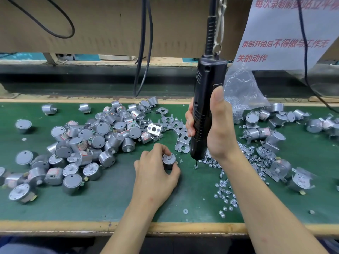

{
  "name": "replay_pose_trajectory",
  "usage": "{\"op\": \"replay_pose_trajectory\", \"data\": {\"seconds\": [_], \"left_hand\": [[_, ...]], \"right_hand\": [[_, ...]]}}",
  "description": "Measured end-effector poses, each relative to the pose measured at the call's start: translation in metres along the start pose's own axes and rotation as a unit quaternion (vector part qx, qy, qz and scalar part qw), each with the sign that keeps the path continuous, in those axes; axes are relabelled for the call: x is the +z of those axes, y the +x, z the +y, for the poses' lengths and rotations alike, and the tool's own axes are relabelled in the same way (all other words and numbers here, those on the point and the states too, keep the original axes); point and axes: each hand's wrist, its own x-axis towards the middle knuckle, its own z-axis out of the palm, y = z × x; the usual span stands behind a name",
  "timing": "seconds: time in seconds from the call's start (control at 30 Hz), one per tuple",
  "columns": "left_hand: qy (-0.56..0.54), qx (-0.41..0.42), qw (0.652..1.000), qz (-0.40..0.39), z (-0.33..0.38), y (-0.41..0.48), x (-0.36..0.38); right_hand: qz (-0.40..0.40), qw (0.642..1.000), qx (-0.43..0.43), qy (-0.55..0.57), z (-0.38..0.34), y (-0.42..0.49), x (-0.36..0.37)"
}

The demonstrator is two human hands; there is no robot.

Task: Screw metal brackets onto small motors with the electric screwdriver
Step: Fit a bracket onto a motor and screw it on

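Observation:
My left hand [156, 171] grips a small silver motor [169, 160] that stands shaft-up on the green mat. My right hand [218, 125] holds the black electric screwdriver [205, 107] upright just right of it. The driver's bit [196, 165] touches a screw at the edge of a scatter of loose screws [225, 191]. Bare metal brackets [180, 143] lie behind the driver. A big heap of loose motors [88, 143] fills the left side.
Motors with brackets on them [275, 140] lie at the right. A clear plastic bag [240, 92] sits behind my right hand. Black cables [145, 52] hang from above. The table's wooden front edge [73, 226] runs along the bottom.

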Motion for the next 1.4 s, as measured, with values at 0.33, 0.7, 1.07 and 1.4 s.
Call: {"op": "replay_pose_trajectory", "data": {"seconds": [0.33, 0.7, 1.07, 1.4], "left_hand": [[-0.002, 0.003, 1.000, 0.002, -0.0009, -0.0001, 0.0000], [0.001, 0.003, 1.000, 0.002, -0.0011, 0.0003, 0.0008], [0.001, -0.004, 1.000, -0.002, -0.0019, 0.0000, 0.0015], [0.001, 0.001, 1.000, -0.007, -0.0025, -0.0017, 0.0007]], "right_hand": [[0.003, 1.000, 0.001, 0.000, 0.0009, -0.0016, -0.0012], [0.009, 1.000, 0.005, 0.011, 0.0018, -0.0005, -0.0032], [0.006, 1.000, 0.006, 0.015, 0.0037, -0.0008, -0.0031], [0.013, 1.000, 0.011, 0.020, 0.0040, -0.0020, -0.0036]]}}
